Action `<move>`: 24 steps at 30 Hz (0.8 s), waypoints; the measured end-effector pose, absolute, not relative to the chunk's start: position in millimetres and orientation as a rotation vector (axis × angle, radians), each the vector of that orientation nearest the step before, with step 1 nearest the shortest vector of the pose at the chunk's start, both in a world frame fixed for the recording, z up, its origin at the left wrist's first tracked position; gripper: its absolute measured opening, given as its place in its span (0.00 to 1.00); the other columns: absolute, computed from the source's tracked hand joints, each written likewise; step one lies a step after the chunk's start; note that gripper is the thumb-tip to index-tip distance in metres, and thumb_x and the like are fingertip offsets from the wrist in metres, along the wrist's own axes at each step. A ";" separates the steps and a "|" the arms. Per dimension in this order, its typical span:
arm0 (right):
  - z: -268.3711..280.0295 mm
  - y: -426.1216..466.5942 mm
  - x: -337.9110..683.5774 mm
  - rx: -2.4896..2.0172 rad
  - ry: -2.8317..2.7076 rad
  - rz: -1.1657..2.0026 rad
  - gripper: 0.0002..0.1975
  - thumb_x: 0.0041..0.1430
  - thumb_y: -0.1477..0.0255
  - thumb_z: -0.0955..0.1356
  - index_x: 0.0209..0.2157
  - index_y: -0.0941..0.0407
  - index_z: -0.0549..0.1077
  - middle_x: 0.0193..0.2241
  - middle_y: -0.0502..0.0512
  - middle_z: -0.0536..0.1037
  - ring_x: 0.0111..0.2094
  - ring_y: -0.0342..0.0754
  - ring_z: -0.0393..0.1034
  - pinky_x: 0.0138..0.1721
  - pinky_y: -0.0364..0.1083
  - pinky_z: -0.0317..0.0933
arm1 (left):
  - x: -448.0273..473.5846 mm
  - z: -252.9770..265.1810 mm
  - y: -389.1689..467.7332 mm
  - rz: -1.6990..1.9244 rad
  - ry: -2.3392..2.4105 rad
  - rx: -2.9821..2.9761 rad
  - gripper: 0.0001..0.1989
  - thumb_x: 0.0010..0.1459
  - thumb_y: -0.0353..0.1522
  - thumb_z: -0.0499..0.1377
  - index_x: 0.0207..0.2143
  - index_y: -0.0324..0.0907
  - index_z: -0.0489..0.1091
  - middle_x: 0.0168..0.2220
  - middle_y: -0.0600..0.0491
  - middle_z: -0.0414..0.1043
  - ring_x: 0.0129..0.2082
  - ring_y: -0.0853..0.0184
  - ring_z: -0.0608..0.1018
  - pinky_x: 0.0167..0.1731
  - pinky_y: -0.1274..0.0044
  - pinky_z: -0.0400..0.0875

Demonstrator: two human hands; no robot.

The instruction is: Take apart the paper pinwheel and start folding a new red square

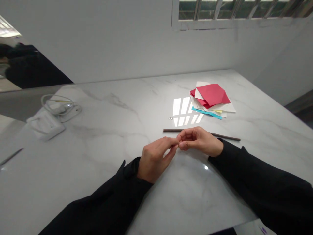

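My left hand (158, 156) and my right hand (198, 142) meet at the fingertips above the table, both closed in a pinch. Whatever sits between the fingertips is too small or too hidden to name. Just behind the hands lies a thin dark brown stick (226, 136), partly covered by my right hand. Beyond the stick, two tiny shiny pieces (170, 118) rest side by side on the marble-patterned tabletop (110, 137).
A loose pile of red, white and blue paper (212, 94) lies at the back right. On the left are a white power strip (46, 125) and a coiled white cable (62, 106). A pen (11, 156) lies at the far left. A wall (117, 42) bounds the back.
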State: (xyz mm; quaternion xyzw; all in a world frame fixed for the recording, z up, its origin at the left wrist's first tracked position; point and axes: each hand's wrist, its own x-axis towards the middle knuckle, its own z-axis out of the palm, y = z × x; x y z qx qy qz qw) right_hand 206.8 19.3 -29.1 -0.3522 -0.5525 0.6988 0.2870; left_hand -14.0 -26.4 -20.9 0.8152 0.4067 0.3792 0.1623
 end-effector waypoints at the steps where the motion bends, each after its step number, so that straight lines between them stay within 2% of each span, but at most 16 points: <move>1: -27.0 21.1 209.7 -0.959 -1.553 1.749 0.14 0.56 0.64 0.79 0.41 0.57 0.82 0.31 0.52 0.83 0.30 0.44 0.76 0.36 0.46 0.73 | -15.1 -22.6 -21.8 1.064 1.200 2.323 0.09 0.68 0.26 0.60 0.47 0.45 0.76 0.40 0.53 0.82 0.39 0.66 0.83 0.43 0.75 0.78; 4: -21.6 29.3 220.7 -1.057 -1.758 1.178 0.10 0.60 0.68 0.75 0.43 0.55 0.82 0.34 0.53 0.84 0.33 0.45 0.76 0.39 0.47 0.71 | -20.1 -27.5 0.7 0.942 1.376 2.391 0.16 0.64 0.28 0.64 0.55 0.44 0.74 0.51 0.48 0.78 0.51 0.58 0.79 0.53 0.66 0.75; 7: -21.3 38.1 228.9 -1.084 -1.884 0.745 0.07 0.61 0.73 0.73 0.42 0.54 0.81 0.33 0.51 0.83 0.34 0.45 0.75 0.41 0.48 0.69 | -22.7 -31.7 24.0 0.794 1.404 2.453 0.20 0.64 0.32 0.67 0.57 0.45 0.75 0.54 0.47 0.75 0.52 0.56 0.76 0.55 0.62 0.73; 10: -27.8 42.3 229.4 -1.052 -1.957 0.730 0.07 0.63 0.73 0.72 0.42 0.55 0.80 0.32 0.51 0.83 0.33 0.45 0.75 0.40 0.47 0.69 | -20.0 -33.6 31.4 0.718 1.317 2.443 0.07 0.67 0.32 0.64 0.47 0.45 0.80 0.45 0.51 0.78 0.46 0.60 0.77 0.49 0.67 0.74; 12: -33.5 41.8 227.0 -1.060 -1.989 0.769 0.06 0.63 0.73 0.71 0.42 0.55 0.80 0.32 0.51 0.83 0.33 0.46 0.76 0.39 0.47 0.69 | -16.5 -33.2 26.9 0.702 1.313 2.400 0.04 0.68 0.31 0.64 0.42 0.44 0.80 0.41 0.52 0.78 0.42 0.61 0.77 0.46 0.69 0.73; 17: -39.4 36.1 224.7 -1.128 -2.027 0.883 0.05 0.63 0.72 0.72 0.40 0.54 0.80 0.33 0.52 0.84 0.33 0.46 0.76 0.38 0.46 0.70 | -10.0 -31.1 10.6 0.694 1.338 2.337 0.03 0.67 0.30 0.64 0.39 0.43 0.80 0.39 0.52 0.78 0.40 0.62 0.78 0.43 0.70 0.73; 24: -29.9 35.6 227.9 -1.160 -2.141 0.793 0.03 0.61 0.75 0.72 0.36 0.54 0.81 0.33 0.51 0.85 0.33 0.47 0.78 0.37 0.46 0.71 | -7.9 -31.1 8.9 0.685 1.344 2.352 0.05 0.68 0.31 0.63 0.40 0.44 0.79 0.38 0.52 0.76 0.40 0.62 0.78 0.42 0.70 0.73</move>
